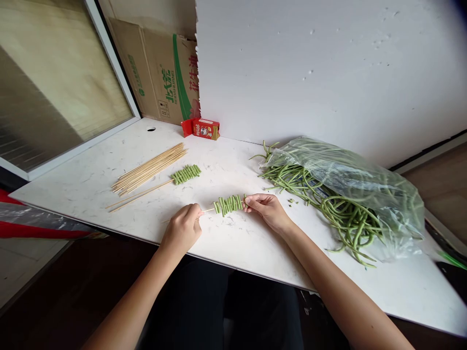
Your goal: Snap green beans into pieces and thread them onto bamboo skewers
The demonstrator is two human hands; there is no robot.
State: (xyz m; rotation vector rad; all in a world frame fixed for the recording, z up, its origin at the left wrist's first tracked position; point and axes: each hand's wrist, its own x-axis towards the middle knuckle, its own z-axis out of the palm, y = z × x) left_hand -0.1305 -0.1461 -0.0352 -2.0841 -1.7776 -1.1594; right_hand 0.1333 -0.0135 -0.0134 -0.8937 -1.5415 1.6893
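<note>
My left hand (183,227) is closed round a thin wooden skewer (208,210) near the table's front edge. Several short green bean pieces (228,205) are threaded crosswise on that skewer, to the right of my left hand. At the far end of the row, my right hand (265,209) pinches a bean piece at the skewer's tip; its fingers partly hide it. Behind my left hand lies a second skewer of bean pieces (186,174), with its bare stick pointing left. A pile of plain skewers (149,168) rests just beyond it.
Long green beans (350,221) spill from a clear plastic bag (350,165) on the right of the white table (233,248). A small red box (206,129) stands at the back, before a cardboard carton (160,73). White panel behind; framed glass at left.
</note>
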